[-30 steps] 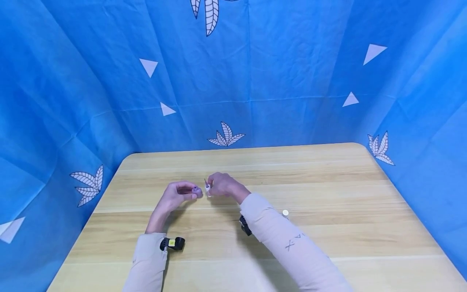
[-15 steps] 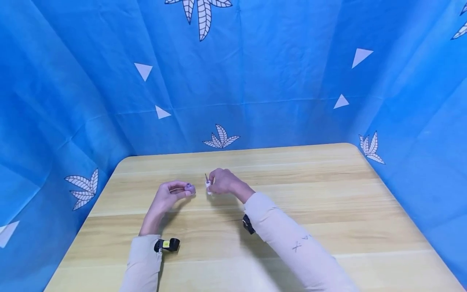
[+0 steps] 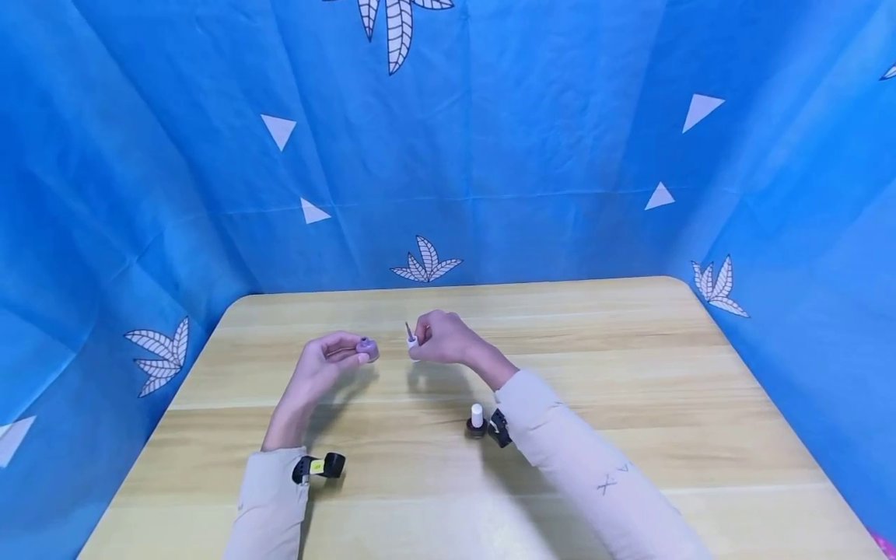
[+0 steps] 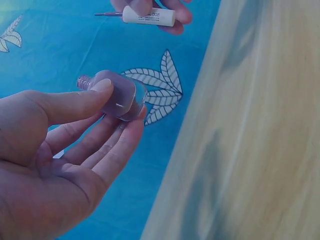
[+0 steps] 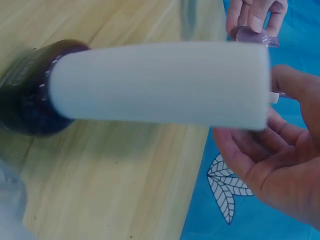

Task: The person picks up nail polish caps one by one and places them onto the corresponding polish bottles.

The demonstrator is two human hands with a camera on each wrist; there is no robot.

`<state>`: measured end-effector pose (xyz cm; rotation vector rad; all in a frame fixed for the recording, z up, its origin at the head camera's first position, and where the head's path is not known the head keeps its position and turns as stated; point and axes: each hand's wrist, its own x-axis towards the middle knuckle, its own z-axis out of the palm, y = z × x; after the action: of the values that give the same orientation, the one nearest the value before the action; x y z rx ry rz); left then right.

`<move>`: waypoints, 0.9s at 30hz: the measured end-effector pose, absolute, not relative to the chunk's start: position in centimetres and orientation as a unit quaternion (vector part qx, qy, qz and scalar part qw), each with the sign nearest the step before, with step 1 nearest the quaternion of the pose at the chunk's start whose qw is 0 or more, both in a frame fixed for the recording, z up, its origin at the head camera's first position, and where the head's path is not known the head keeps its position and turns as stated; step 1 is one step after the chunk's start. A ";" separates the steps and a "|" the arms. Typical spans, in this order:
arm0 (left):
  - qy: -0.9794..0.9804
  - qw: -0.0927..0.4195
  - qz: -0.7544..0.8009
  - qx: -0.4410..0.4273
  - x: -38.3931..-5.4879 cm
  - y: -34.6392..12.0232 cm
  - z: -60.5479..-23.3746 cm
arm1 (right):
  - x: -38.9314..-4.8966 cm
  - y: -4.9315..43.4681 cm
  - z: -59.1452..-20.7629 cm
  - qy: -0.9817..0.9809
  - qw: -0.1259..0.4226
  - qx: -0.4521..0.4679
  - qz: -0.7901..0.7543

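My left hand [image 3: 323,364] holds a small purple nail polish bottle [image 3: 367,350] between thumb and fingers, over the table. In the left wrist view, the uncapped threaded neck of the bottle [image 4: 120,95] shows, and my thumb presses on its shoulder. To the right, my right hand [image 3: 449,339] pinches the white nail polish cap [image 3: 413,344]. Its thin brush [image 4: 107,14] sticks out past the fingers, pointing up in the head view. A gap separates brush and bottle. In the right wrist view, the left hand [image 5: 257,14] with the purple bottle appears at the top right.
A dark nail polish bottle with a white cap [image 3: 477,414] stands on the wooden table [image 3: 595,334], just left of the right wrist's camera. That cap [image 5: 160,85] fills much of the right wrist view. Blue patterned cloth [image 3: 546,140] hangs around the table's back and sides.
My right hand has lifted and shifted right with the cap and brush. My left hand has tilted the bottle's neck upward and risen slightly. The dark bottle has come out from behind the right arm.
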<state>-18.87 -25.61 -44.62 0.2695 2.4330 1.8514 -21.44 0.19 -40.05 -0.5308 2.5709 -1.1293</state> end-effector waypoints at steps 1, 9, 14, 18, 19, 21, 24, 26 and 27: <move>0.791 0.033 0.604 0.092 -18.9 -25.5 -44.4 | -21.4 0.3 -40.0 0.890 0.139 -0.185 -0.393; 0.787 0.021 0.609 0.098 -18.9 -24.7 -43.5 | -21.2 0.9 -38.8 0.868 0.137 -0.194 -0.435; 0.753 0.022 0.649 0.109 -18.7 -24.6 -43.4 | -21.0 1.8 -37.9 0.847 0.129 -0.202 -0.474; 0.736 0.011 0.668 0.110 -18.5 -24.4 -42.7 | -20.8 3.1 -37.2 0.833 0.107 -0.218 -0.496; 0.735 0.011 0.669 0.111 -18.4 -24.2 -42.5 | -20.8 3.4 -37.1 0.830 0.100 -0.221 -0.502; 0.735 0.016 0.668 0.115 -18.2 -23.9 -42.0 | -20.6 4.2 -36.9 0.824 0.089 -0.222 -0.513; 0.728 0.030 0.674 0.126 -18.0 -23.2 -41.5 | -20.1 5.3 -36.8 0.815 0.078 -0.216 -0.533; 0.722 0.038 0.678 0.134 -17.9 -22.9 -41.4 | -19.8 5.9 -36.8 0.807 0.074 -0.214 -0.545; 0.719 0.041 0.680 0.137 -17.9 -22.7 -41.3 | -19.6 6.1 -36.9 0.804 0.071 -0.214 -0.550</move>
<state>-17.87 -22.73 -41.29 0.4207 2.2031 2.0812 -19.65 6.14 -36.87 -0.6439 2.4188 -1.6543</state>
